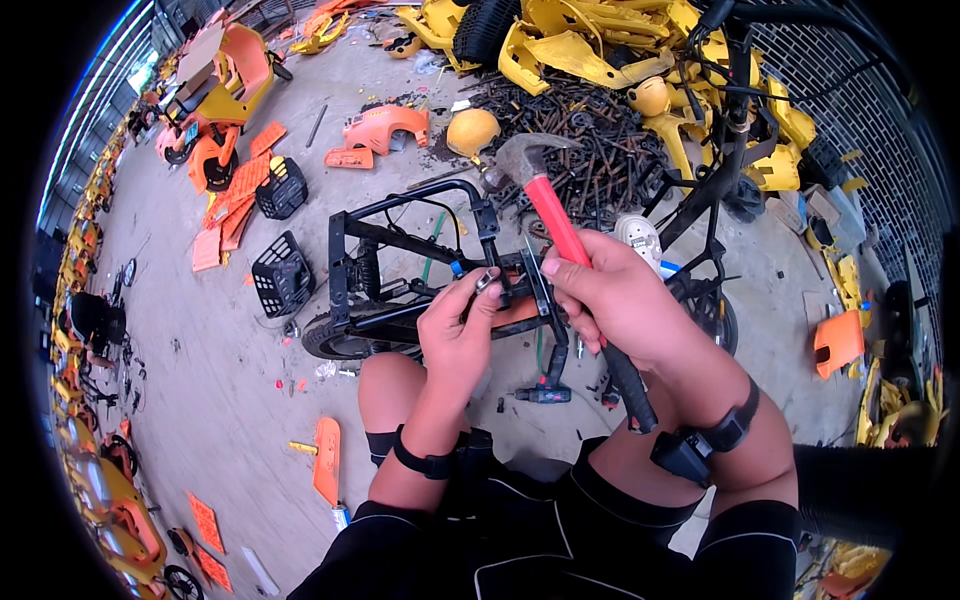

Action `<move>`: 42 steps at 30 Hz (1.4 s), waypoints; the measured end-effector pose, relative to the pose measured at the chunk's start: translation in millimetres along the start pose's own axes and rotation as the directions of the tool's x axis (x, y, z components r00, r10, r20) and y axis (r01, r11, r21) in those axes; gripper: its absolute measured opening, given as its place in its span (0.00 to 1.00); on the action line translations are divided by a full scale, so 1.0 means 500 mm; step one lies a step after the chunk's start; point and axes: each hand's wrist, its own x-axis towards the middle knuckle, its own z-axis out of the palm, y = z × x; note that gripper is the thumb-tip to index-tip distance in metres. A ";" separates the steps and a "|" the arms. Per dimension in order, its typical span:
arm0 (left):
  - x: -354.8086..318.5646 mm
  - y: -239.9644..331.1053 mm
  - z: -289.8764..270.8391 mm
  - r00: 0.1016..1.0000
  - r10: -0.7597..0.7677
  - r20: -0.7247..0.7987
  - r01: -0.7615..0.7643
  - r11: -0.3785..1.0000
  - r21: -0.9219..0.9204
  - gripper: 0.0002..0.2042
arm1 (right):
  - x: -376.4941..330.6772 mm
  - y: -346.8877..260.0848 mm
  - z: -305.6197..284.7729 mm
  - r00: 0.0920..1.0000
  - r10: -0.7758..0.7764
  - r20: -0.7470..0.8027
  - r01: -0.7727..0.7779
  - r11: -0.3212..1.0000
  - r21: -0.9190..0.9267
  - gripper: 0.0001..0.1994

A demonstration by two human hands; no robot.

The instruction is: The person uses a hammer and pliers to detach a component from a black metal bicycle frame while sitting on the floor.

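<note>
My right hand is wrapped round the handle of a claw hammer, red above and black at the butt. Its steel head points up and away from me. My left hand is closed in a pinch, with a small shiny metal piece at its fingertips. Both hands are over a black scooter frame, the left fingers close to its upright tube. A thin dark metal strip shows between the hands; whether the right fingers touch it I cannot tell.
Below the hands a cordless drill stands on the concrete floor. Beyond the frame lie a heap of dark metal parts and yellow body panels. Black baskets and orange panels are at left. A dark frame post rises at right.
</note>
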 end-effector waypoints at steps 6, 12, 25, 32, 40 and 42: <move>0.035 0.075 0.060 0.973 0.229 -0.004 -0.217 0.927 0.305 0.11 | 0.027 0.013 -0.040 0.989 -0.148 -0.020 0.144 0.979 -0.144 0.14; 0.079 0.089 0.091 0.950 0.308 0.051 -0.296 0.833 0.467 0.11 | 0.070 0.016 -0.078 0.961 -0.274 -0.039 0.260 0.943 -0.210 0.15; 0.097 -0.018 0.085 0.991 0.111 0.070 -0.131 0.880 0.456 0.14 | 0.184 0.039 -0.065 0.970 -0.233 -0.067 0.202 0.928 -0.313 0.16; 0.171 -0.061 -0.018 0.792 -0.389 0.471 0.480 0.873 -0.086 0.11 | 0.261 0.062 -0.022 0.953 -0.270 -0.138 0.177 0.864 -0.472 0.16; 0.265 -0.074 -0.038 0.676 -0.540 0.502 0.646 0.761 -0.051 0.11 | 0.258 0.018 -0.035 0.930 -0.279 -0.239 0.029 0.704 -0.710 0.14; 0.298 -0.081 -0.039 0.671 -0.570 0.475 0.633 0.773 0.033 0.11 | 0.249 0.003 -0.076 0.934 -0.277 -0.227 0.075 0.770 -0.633 0.15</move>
